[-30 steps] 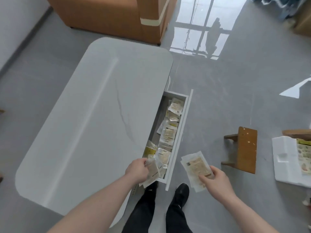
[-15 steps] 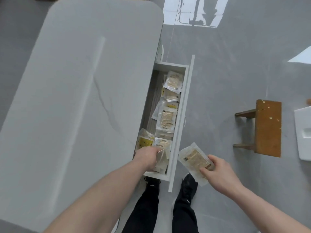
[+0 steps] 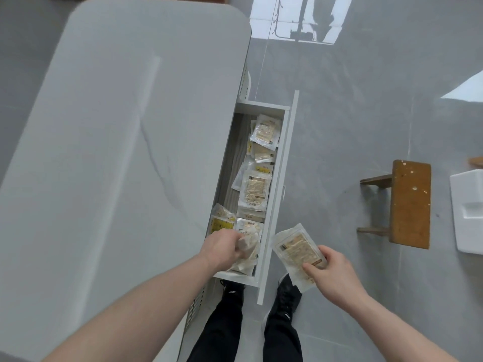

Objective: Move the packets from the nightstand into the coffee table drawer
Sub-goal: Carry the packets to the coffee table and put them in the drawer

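Note:
The white coffee table drawer (image 3: 281, 178) stands pulled out to the right of the grey marble table top (image 3: 117, 152). Several clear packets with beige contents (image 3: 254, 190) lie along its length. My left hand (image 3: 222, 248) reaches into the near end of the drawer, its fingers closed on a crumpled packet (image 3: 248, 248) that rests among the others. My right hand (image 3: 330, 274) is outside the drawer front, holding a stack of packets (image 3: 296, 250) by the near corner, above the floor.
A small wooden stool (image 3: 409, 205) stands on the grey floor to the right, with a white foam tray (image 3: 467, 212) beyond it at the frame edge. My legs and black shoes (image 3: 286, 291) are just below the drawer front.
The view has tilted down and closer over the drawer. My left hand has gone from the drawer's near edge down into it with its packet. The right hand keeps its stack beside the drawer front.

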`<state>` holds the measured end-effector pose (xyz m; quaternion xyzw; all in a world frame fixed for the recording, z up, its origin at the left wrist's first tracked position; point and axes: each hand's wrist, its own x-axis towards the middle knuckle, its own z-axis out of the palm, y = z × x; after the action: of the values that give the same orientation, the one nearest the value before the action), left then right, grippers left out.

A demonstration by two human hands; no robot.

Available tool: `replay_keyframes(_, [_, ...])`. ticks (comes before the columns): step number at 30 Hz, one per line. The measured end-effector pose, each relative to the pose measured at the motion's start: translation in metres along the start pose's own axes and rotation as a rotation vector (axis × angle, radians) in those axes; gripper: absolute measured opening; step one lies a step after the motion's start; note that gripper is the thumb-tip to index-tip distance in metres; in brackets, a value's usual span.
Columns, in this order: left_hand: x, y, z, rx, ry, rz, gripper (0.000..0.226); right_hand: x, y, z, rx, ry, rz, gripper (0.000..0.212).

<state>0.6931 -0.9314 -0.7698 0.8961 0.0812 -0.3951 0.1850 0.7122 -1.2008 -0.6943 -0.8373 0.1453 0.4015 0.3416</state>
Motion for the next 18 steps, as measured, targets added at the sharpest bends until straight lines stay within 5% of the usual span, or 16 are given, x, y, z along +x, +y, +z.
replay_keyframes(7, [0.021,0.012,-0.017,0.010,0.215,-0.014,0.023,0.007,-0.004,-0.001,0.031,0.003,0.007,0.010])
replay_keyframes(14, [0.019,0.020,-0.015,0.003,-0.158,0.035,0.063,0.012,-0.010,0.002,0.156,0.004,0.052,0.011])
replay_keyframes(18, [0.019,0.010,0.000,-0.001,-0.241,-0.019,0.085,0.015,-0.015,0.008,0.239,0.006,0.069,0.012])
